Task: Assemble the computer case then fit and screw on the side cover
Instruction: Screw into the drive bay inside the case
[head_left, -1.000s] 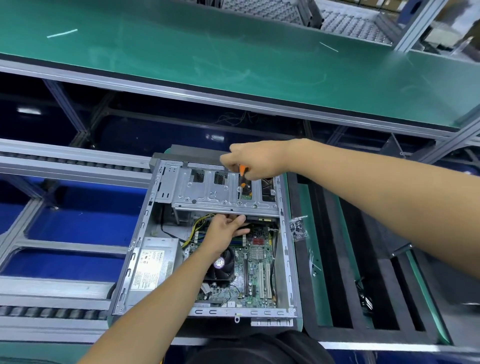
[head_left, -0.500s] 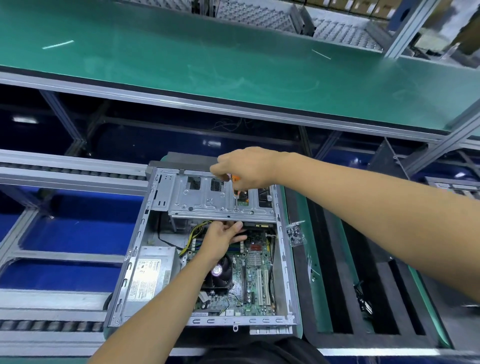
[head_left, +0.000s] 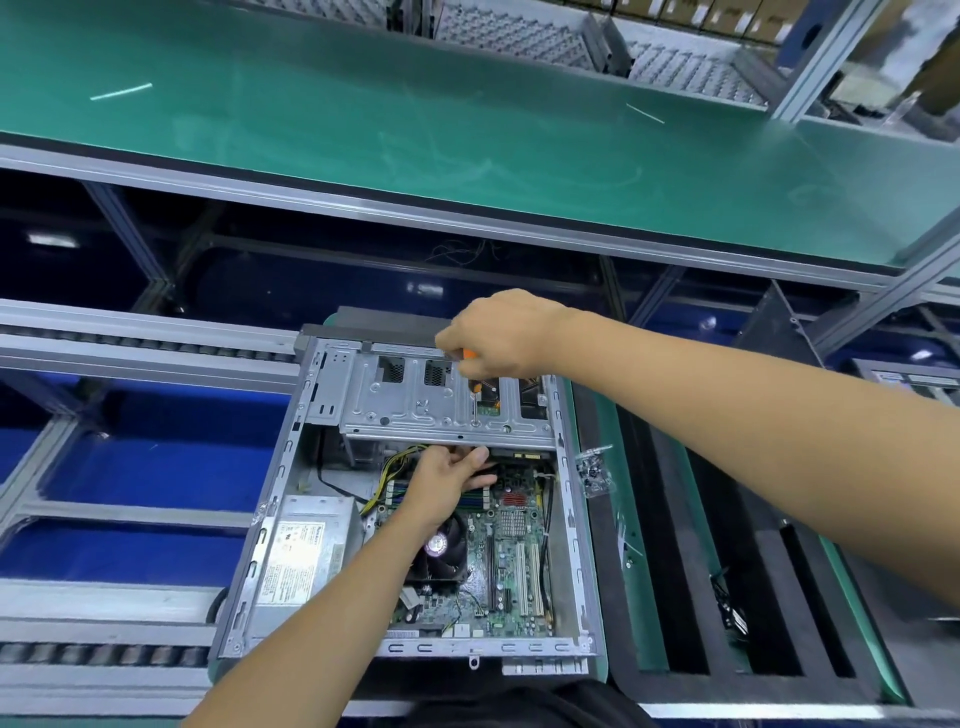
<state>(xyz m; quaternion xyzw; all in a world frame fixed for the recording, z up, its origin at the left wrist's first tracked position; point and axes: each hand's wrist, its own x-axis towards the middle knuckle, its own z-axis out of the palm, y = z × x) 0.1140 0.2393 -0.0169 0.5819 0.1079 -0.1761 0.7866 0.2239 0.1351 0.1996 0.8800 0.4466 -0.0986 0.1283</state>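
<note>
Steel computer case (head_left: 291, 525) lies open-side up | right hand (head_left: 498, 332) grips screwdriver (head_left: 474, 384), tip on drive cage (head_left: 447, 410) at case's far end | left hand (head_left: 449, 480) curls under cage, likely bracing it | side cover unseen.

a broad green bench top (head_left: 415, 130) runs across the upper half, scuffed and edged with a grey aluminium rail (head_left: 467, 221). beyond the bench top stand perforated metal panels (head_left: 519, 31) and stacked cardboard boxes (head_left: 727, 13). below the bench top lie dark blue bays (head_left: 145, 457) crossed by aluminium struts, with roller tracks (head_left: 130, 343) to the left. right of the bays sits a black slotted tray (head_left: 753, 571). overhead light glints on the blue surfaces.
</note>
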